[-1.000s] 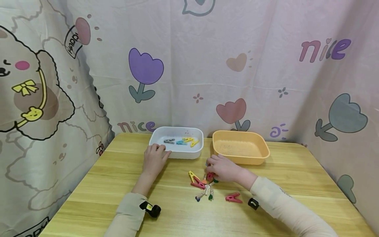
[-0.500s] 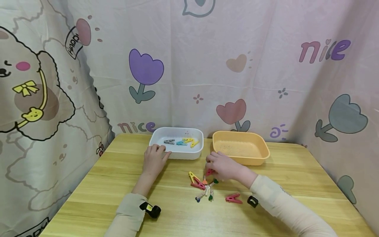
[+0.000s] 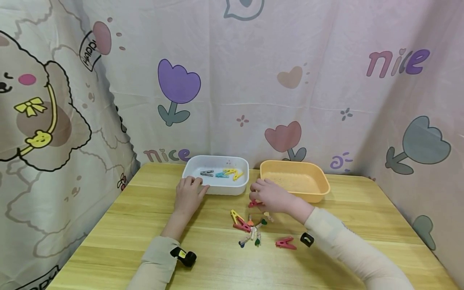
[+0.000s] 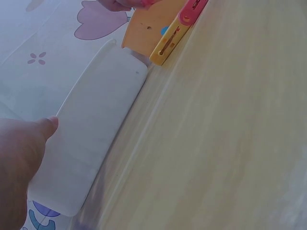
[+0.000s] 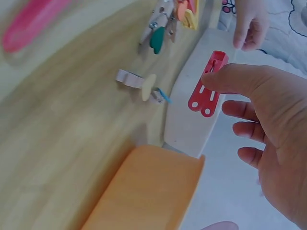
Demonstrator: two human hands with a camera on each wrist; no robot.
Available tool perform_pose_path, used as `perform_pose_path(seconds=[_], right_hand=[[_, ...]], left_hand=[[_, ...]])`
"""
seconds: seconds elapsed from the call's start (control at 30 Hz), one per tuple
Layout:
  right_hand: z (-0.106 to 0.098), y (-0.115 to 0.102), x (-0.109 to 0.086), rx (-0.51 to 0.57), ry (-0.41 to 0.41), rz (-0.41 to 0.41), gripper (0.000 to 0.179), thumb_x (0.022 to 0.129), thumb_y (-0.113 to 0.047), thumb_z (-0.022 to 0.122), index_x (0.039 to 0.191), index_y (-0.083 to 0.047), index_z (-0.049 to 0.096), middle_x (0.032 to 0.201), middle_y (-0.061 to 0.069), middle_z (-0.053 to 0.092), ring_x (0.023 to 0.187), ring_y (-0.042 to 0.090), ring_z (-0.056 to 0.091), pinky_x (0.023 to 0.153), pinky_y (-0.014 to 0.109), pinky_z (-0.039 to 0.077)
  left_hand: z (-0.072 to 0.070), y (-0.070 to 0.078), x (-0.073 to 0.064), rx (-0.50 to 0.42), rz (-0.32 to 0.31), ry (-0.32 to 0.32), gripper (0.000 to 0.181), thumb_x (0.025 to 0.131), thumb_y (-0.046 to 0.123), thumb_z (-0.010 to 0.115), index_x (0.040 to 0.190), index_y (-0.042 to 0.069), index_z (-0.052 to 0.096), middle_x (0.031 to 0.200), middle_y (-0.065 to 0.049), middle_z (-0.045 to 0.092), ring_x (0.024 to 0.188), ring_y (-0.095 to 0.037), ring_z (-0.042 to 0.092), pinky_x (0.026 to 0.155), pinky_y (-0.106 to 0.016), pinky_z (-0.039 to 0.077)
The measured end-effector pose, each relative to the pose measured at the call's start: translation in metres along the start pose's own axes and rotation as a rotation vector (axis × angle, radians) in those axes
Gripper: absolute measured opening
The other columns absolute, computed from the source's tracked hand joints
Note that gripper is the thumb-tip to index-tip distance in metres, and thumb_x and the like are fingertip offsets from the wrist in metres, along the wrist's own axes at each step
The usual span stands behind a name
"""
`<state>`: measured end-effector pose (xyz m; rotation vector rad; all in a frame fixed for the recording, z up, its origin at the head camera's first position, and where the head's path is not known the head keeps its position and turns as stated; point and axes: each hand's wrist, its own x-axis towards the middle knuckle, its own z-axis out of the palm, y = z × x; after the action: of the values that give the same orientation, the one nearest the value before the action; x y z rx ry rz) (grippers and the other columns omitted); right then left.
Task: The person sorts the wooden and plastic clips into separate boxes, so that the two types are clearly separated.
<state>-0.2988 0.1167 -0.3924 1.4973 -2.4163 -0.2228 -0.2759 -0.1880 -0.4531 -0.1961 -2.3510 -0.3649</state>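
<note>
My left hand [image 3: 188, 194] holds the near left rim of the white plastic tub [image 3: 224, 190]; its thumb shows at the rim in the left wrist view, the other fingers hidden there. Inside the tub lie grey, blue and yellow clothespins [image 3: 229, 172]. My right hand [image 3: 272, 196] pinches a red clothespin [image 5: 209, 86] between thumb and forefinger, above the table in front of the gap between the tubs. Below it on the table is a loose group: a yellow clothespin [image 3: 236, 216], a red one [image 3: 242, 225] and several small wooden clips [image 3: 253, 233] with coloured shapes.
An orange tub [image 3: 295, 181] stands right of the white one, close to the right hand. Another red clothespin [image 3: 286, 243] lies apart at the right on the wooden table [image 3: 145, 225]. A patterned curtain [image 3: 232, 80] hangs behind the table.
My right hand has lifted the red clothespin from the group and moved it up and slightly left, uncovering small clips beneath. The left hand stays on the white tub.
</note>
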Motion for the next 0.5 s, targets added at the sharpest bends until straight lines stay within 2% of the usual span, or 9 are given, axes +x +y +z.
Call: perform_pose_path(seconds=[0.23,0.5], right_hand=[[-0.009,0.004,0.006,0.022,-0.016,0.024,0.02,0.082,-0.029,0.076,0.099,-0.021,0.068,0.106,-0.002,0.061,0.099,0.018,0.049,0.081,0.032,0.04],[-0.02,0.013,0.016,0.01,0.075,0.005,0.021,0.081,-0.027,0.078,0.097,-0.019,0.068,0.104,0.0,0.061,0.096,0.02,0.049,0.08,0.034,0.041]], left_hand=[[0.002,-0.002,0.0,0.004,-0.014,-0.038,0.03,0.086,0.035,0.074,0.099,0.009,0.067,0.094,-0.011,0.058,0.09,-0.031,0.054,0.081,-0.045,0.046],[0.003,-0.002,0.001,-0.005,-0.027,-0.049,0.03,0.087,0.034,0.073,0.1,0.008,0.067,0.095,-0.012,0.059,0.091,-0.031,0.053,0.082,-0.045,0.045]])
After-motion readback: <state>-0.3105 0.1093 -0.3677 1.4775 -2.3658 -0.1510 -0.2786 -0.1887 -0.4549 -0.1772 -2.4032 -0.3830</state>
